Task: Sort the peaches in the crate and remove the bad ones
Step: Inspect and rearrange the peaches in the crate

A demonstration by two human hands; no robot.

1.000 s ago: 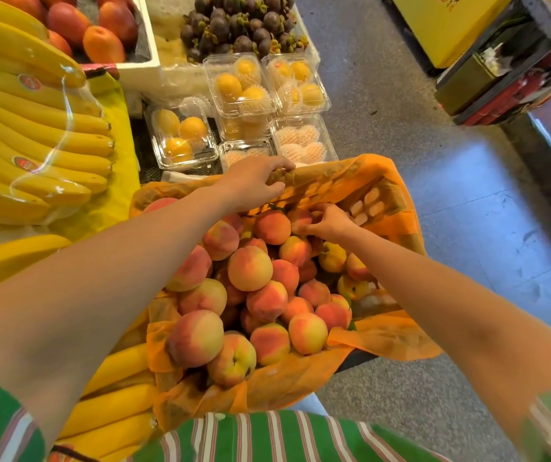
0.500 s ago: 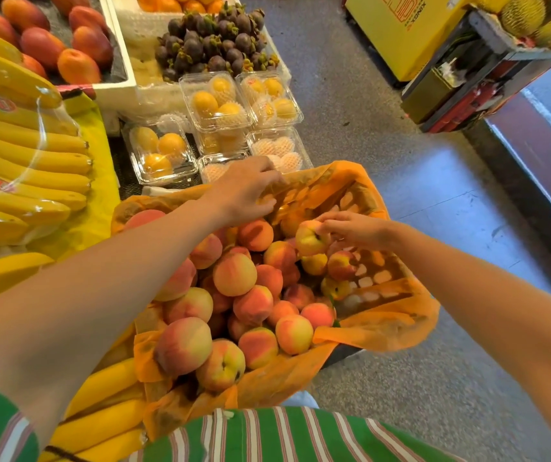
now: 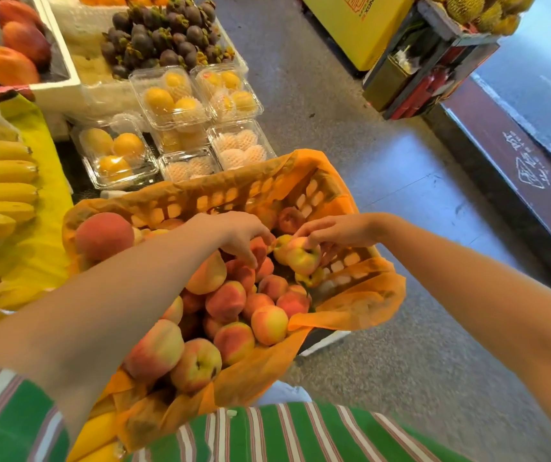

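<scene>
Over the lined crate [image 3: 344, 261], heaped with peaches [image 3: 225, 301], the right hand [image 3: 341, 231] pinches a yellowish peach [image 3: 302, 258] by the far corner; the left hand [image 3: 234, 231] curls onto the pile, grip unclear. Clamshells [image 3: 174, 98] beyond hold yellow fruit.

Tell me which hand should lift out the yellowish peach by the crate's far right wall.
Right. The right hand has its fingers curled over that yellowish peach; the left hand reaches down among redder peaches beside it and would need to move over.
</scene>
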